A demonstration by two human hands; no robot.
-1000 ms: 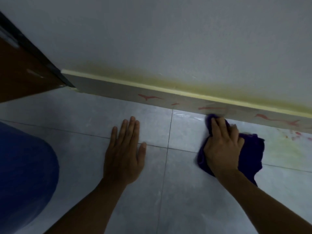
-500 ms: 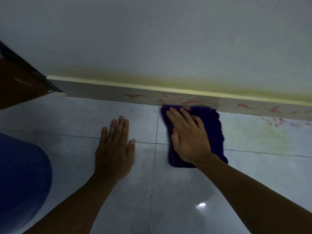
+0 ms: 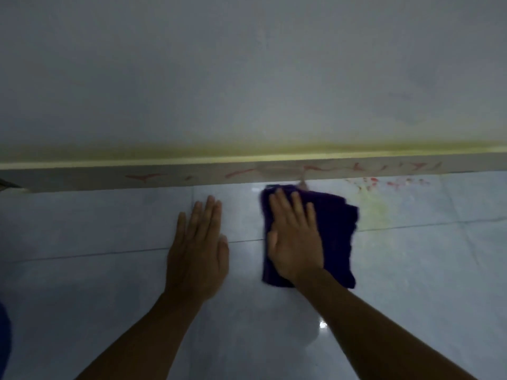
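**A:** Below the skirting board (image 3: 109,178), head view: where is the purple cloth (image 3: 337,234)?

**B:** Flat on the floor tile (image 3: 109,229), far edge touching the board. Your right hand (image 3: 295,242) presses it with straight fingers, likely to spread the wiping pressure.

**A:** And your left hand (image 3: 199,248)?

**B:** At 9 o'clock of the cloth, fingers flat, grasping nothing; probably a brace. Red marks (image 3: 370,182) at 1 o'clock are unwiped.

- indoor room, likely a home
- glossy tiled floor (image 3: 109,270) with grout lines
- painted wall (image 3: 247,78) above a skirting board (image 3: 82,179)
- red marks (image 3: 384,182) far right
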